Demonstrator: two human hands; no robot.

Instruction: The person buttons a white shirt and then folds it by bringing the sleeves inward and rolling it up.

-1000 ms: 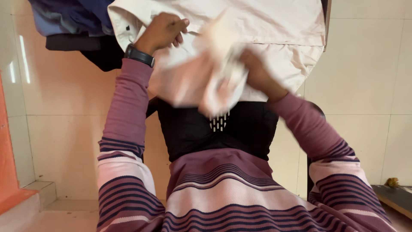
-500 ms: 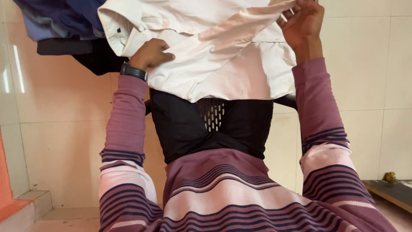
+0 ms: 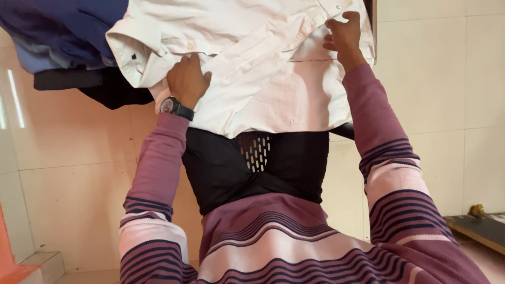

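My left hand (image 3: 187,79) lies knuckles up on the white shirt (image 3: 252,63), fingers curled loosely and pressing the cloth down just beside the folded cuff (image 3: 134,52), which shows one small dark button. A dark watch (image 3: 173,107) sits on that wrist. My right hand (image 3: 344,39) is further out on the same shirt, fingers spread and bent, the tips pressing on the cloth along the button strip near the far edge; I cannot tell if it pinches any fabric. Neither hand is closed around anything.

The shirt is spread flat over a black chair (image 3: 258,163), whose seat is hidden under it; below the shirt's near hem the chair's dark back shows, with a small patch of pale slots in the middle. The hem hangs a little over that edge. To the left of the shirt, touching it, is a heap of blue clothes (image 3: 58,31) with something black (image 3: 89,84) under them.

Around the chair the floor (image 3: 73,158) is large pale glossy tiles with thin joints, a streak of light reflected at the left. An orange edge (image 3: 8,252) and a low step sit at the bottom left, and a dark board (image 3: 478,226) with a small yellowish object on it lies at the right. My striped maroon sleeves (image 3: 152,173) fill the near part of the view.
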